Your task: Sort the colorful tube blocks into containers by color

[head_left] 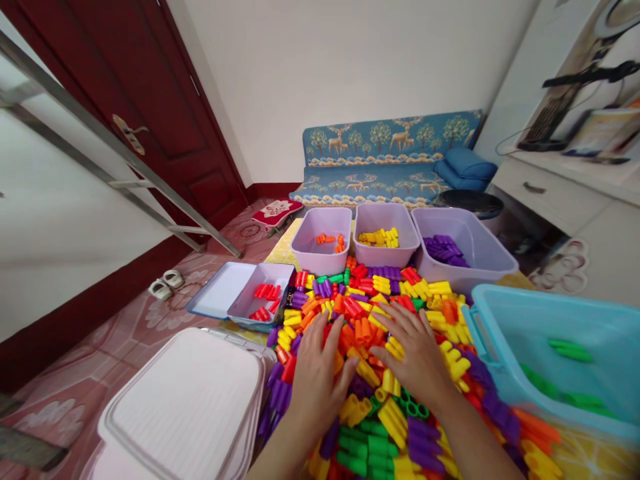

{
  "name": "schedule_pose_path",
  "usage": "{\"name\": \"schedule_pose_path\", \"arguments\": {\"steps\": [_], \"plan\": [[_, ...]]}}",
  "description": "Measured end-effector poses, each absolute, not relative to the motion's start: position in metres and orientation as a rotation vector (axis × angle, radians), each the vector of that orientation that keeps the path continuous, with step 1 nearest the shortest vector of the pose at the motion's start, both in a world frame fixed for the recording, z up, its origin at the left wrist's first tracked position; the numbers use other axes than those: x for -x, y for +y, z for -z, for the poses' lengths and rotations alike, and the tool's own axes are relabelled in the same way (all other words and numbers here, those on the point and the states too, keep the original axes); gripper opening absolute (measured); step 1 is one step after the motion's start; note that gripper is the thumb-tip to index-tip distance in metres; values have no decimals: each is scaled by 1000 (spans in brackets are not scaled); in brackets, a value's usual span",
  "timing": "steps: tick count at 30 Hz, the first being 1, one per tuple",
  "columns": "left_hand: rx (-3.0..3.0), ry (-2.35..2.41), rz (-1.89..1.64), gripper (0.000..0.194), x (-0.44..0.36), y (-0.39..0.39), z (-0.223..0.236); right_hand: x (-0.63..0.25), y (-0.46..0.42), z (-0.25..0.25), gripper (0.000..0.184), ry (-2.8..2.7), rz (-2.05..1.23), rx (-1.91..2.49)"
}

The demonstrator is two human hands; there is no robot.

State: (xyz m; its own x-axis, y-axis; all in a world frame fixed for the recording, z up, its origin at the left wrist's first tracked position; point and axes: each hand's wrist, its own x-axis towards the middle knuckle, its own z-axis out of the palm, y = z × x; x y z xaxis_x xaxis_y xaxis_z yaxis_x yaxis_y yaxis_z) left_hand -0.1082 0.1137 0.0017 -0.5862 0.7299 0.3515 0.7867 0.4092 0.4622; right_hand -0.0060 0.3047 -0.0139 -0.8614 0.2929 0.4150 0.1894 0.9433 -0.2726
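A heap of plastic tube-shaped building blocks (350,320) covers a yellow mat (590,457), ringed by tubs that each appear to keep one colour apart: lilac tubs (307,250) hold orange, yellow and purple, and a blue tub (500,313) holds green. The left hand (320,377) and right hand (415,350) lie flat on the heap, fingers spread apart, gripping nothing.

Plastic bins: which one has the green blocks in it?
The light blue bin on the right, beside the right hand. The three lilac bins hold orange, yellow or purple blocks.
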Motion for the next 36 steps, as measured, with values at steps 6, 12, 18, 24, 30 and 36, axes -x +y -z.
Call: {"name": "schedule_pose_path", "arguments": {"steps": [6, 12, 18, 24, 30, 36], "plan": [[1641, -2519, 983, 72, 138, 165, -20, 6, 306, 16, 47, -2623, -345, 326], [1474, -2476, 1274, 45, 149, 180, -10, 6, 306, 14, 44, -2596, -396, 317], [384, -1823, 2658, 19, 166, 172, -13, 5, 306, 13, 43, -2586, -428, 320], [-336, -1026, 3167, 31, 224, 148, -32, 4, 305, 11, 41, -2594, -446, 338], [141, -1750, 3035, 42, 209, 155, -26, 5, 305, 11, 39, -2596, -443, 324], [1433, -2711, 1498, 42, 174, 157, -28, 5, 306, 13, 40, -2592, -433, 307]]}}
